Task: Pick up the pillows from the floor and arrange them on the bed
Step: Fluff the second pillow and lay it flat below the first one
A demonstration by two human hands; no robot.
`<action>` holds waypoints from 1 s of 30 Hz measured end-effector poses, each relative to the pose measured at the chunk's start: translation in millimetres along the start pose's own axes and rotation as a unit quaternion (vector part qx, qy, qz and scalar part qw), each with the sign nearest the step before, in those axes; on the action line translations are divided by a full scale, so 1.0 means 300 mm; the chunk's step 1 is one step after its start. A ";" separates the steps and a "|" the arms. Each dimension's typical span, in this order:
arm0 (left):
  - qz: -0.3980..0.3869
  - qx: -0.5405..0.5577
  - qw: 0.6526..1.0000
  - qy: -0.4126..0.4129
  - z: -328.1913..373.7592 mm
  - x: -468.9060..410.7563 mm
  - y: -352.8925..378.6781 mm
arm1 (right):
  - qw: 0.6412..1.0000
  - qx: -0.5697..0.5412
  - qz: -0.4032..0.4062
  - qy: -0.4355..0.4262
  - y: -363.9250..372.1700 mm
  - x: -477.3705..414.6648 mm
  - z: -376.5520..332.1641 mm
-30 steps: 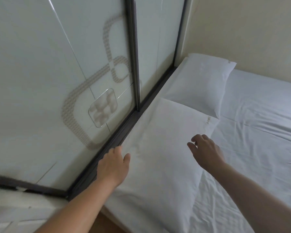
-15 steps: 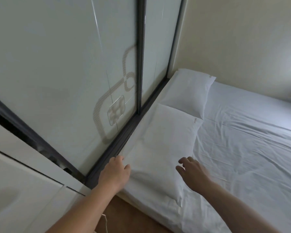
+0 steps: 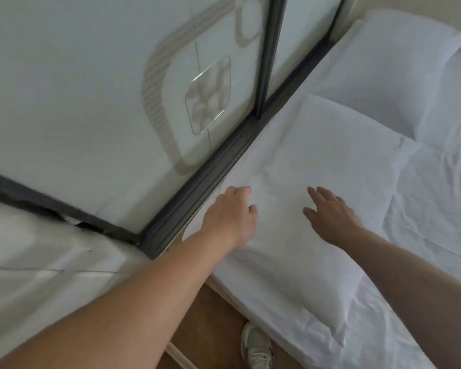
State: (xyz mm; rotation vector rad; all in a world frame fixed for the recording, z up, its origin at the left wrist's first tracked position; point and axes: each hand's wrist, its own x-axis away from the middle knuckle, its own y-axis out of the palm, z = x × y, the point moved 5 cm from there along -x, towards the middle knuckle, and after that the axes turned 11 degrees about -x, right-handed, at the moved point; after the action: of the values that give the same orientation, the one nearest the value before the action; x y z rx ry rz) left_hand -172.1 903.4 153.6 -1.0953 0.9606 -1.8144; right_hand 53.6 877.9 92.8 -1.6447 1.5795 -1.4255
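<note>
Two white pillows lie end to end on the bed along the glass wall. The near pillow lies flat beside the dark frame. The far pillow sits in the corner against the back wall. My left hand rests palm down on the near pillow's left edge, fingers apart, holding nothing. On the middle of the same pillow, my right hand lies flat with its fingers spread.
A frosted glass sliding partition with a dark frame runs along the bed's left side. Brown floor shows below the bed's corner, with my grey shoe on it. A white panel is at the left.
The view has tilted down and closer to the bed. Both hands have moved inward onto the near pillow, the right one from its right side to its middle, and flattened.
</note>
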 end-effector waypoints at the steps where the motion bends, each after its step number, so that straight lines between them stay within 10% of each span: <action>1: -0.016 -0.027 0.999 0.026 0.019 -0.073 0.052 | 1.000 0.003 0.009 0.008 -0.019 -0.086 0.048; 8: -0.033 -0.150 0.974 0.167 0.290 -0.493 0.471 | 0.995 0.078 0.067 0.003 -0.060 -0.517 0.273; 15: -0.040 -0.086 0.989 -0.116 -0.051 -0.509 0.642 | 0.989 0.134 0.044 -0.039 0.182 -0.583 0.131; 22: -0.064 -0.097 0.947 -0.299 -0.315 -0.331 0.519 | 0.916 0.043 -0.191 -0.351 0.354 -0.313 -0.280; 26: 0.031 -0.066 0.970 -0.232 -0.271 -0.346 0.413 | 0.975 0.021 -0.022 -0.221 0.151 -0.392 -0.062; 30: -0.141 -0.046 0.979 -0.142 -0.206 -0.259 0.565 | 0.996 -0.014 0.052 0.076 -0.045 -0.355 0.463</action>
State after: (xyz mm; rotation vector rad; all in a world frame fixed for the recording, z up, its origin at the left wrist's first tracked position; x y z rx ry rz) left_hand -164.2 917.8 -42.1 -1.5665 0.7529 -1.7813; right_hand 200.9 933.5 15.5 -1.4763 1.7495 -1.5102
